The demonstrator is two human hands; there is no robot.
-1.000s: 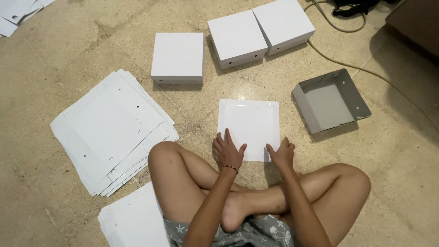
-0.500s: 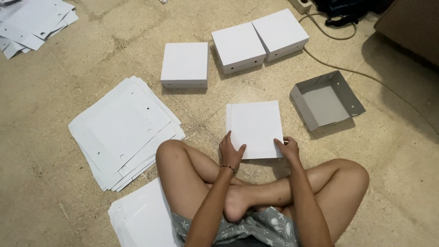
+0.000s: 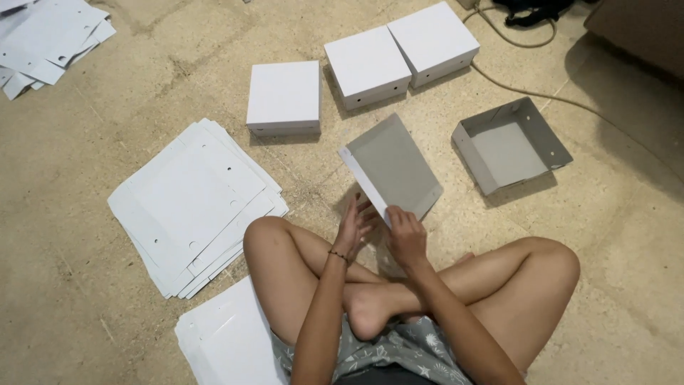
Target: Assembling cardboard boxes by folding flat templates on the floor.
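Two hands meet at the near edge of a flat cardboard sheet just in front of the person's crossed legs. The right hand grips the sheet's near corner, fingers closed over the edge. The left hand, with a thin bracelet at the wrist, has its fingers spread loosely against the sheet's left side at about 9 o'clock from the right hand; whether it actually grips cannot be determined. The sheet is tilted up off the floor, grey face toward the camera, with a narrow white flap visible along its left edge. Its long axis runs from the hands toward 12 o'clock, leaning slightly left, and the far end points at the closed white boxes. The sheet's underside and the near corner under the right hand are hidden. At 2 o'clock from the hands, well apart, an open grey box tray sits with its cavity up. At 12 o'clock, two closed white boxes touch side by side; a third white box lies at 11 o'clock. At 9 o'clock lies a stack of flat white blanks. A second stack at 7 o'clock is cut off by the frame edge.
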